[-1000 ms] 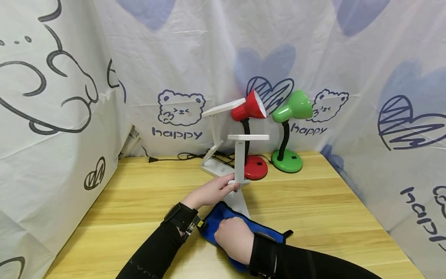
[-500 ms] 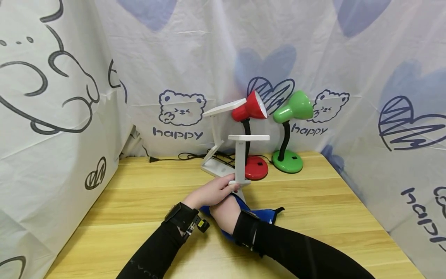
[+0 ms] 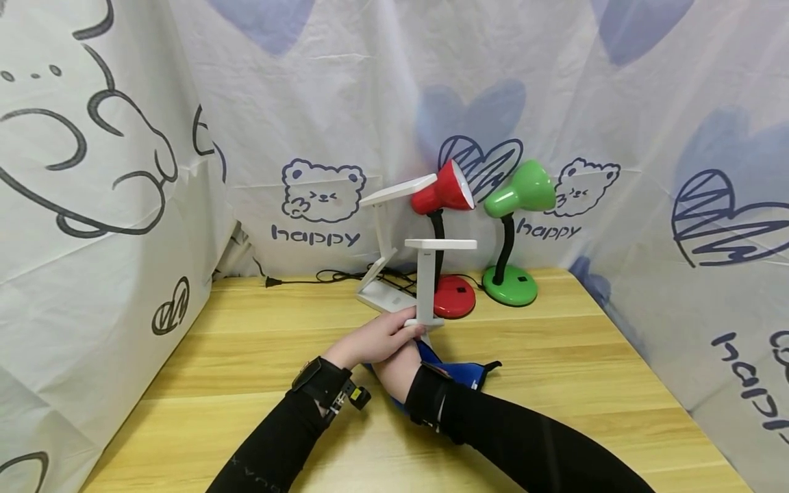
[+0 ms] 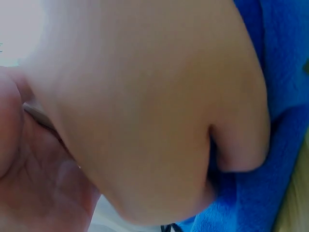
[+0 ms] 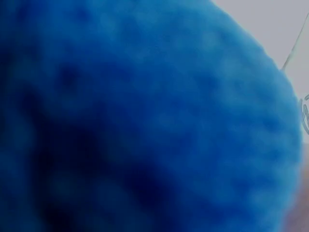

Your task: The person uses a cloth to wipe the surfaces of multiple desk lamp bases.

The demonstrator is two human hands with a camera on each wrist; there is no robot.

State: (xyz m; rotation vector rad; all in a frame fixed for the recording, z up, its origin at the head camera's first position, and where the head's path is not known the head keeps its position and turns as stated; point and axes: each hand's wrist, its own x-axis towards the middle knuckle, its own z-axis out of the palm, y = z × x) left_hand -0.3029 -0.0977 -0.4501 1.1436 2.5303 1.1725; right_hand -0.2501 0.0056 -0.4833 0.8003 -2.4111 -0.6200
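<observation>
In the head view a white desk lamp [image 3: 425, 284] stands in the middle of the table, its flat head level on an upright stem. My left hand [image 3: 376, 337] grips it at the joint low on the stem. Just below, partly under the left hand, my right hand [image 3: 399, 372] holds a blue cloth [image 3: 462, 373] with dark edging against the lamp's base, which is mostly hidden. The left wrist view has the right hand's curled fingers [image 4: 145, 121] on the cloth, with the left palm beside them. Blue cloth [image 5: 183, 106] fills most of the right wrist view.
Behind stand a second white lamp [image 3: 385, 298], a red lamp [image 3: 455, 298] and a green lamp [image 3: 511, 286]. Black cords [image 3: 333, 276] with a plug lie along the back of the wooden table [image 3: 259, 342]. A printed white curtain [image 3: 320, 103] encloses the back and sides.
My right hand has moved forward and slightly left with the blue cloth, from the front of the lamp's base to under the left hand. The left hand keeps its grip on the lamp.
</observation>
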